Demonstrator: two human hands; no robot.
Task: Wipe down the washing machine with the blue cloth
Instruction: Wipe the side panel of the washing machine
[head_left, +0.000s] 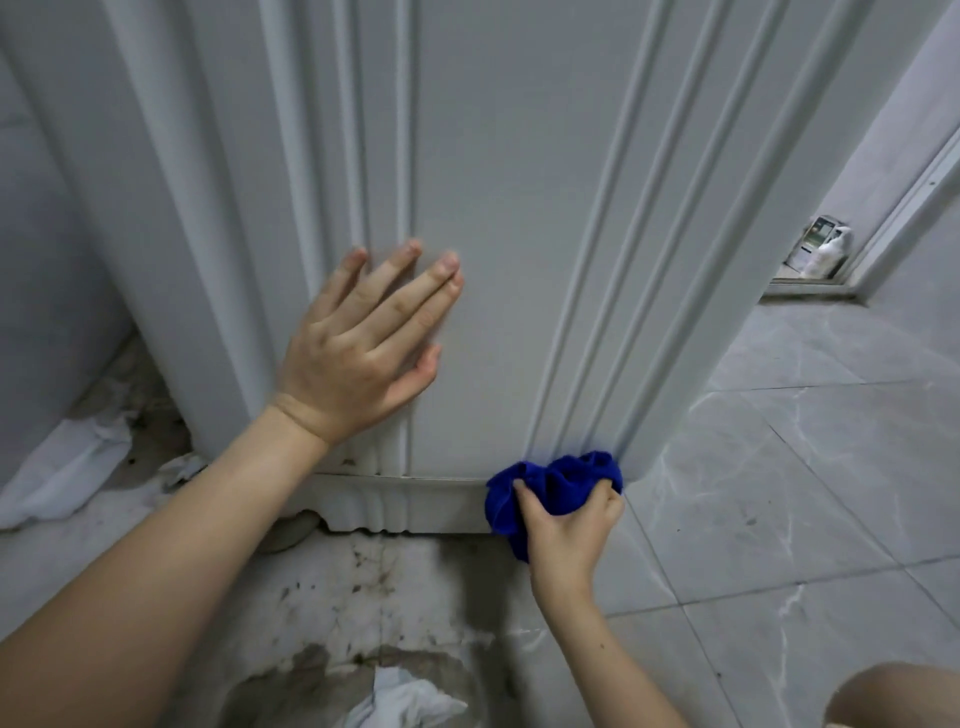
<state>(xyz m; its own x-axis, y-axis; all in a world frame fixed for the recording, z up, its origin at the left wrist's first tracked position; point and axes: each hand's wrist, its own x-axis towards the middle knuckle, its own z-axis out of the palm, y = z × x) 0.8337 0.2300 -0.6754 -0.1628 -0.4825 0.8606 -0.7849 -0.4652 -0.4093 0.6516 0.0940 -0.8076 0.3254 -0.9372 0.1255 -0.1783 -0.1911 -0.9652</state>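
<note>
The right hand (566, 525) grips one bunched blue cloth (550, 488), fingers curled round it, and presses it on the bottom right corner of the washer (498, 208), just above the base. The left hand (363, 338) lies flat on the panel with spread fingers, holding nothing. I judge the wiping has reached the lowest part of this side; how clean the upper part is I cannot tell. The floor (779, 467) near the base is stained. Two white rags lie there, one at left (67, 467) and one near (405, 701).
</note>
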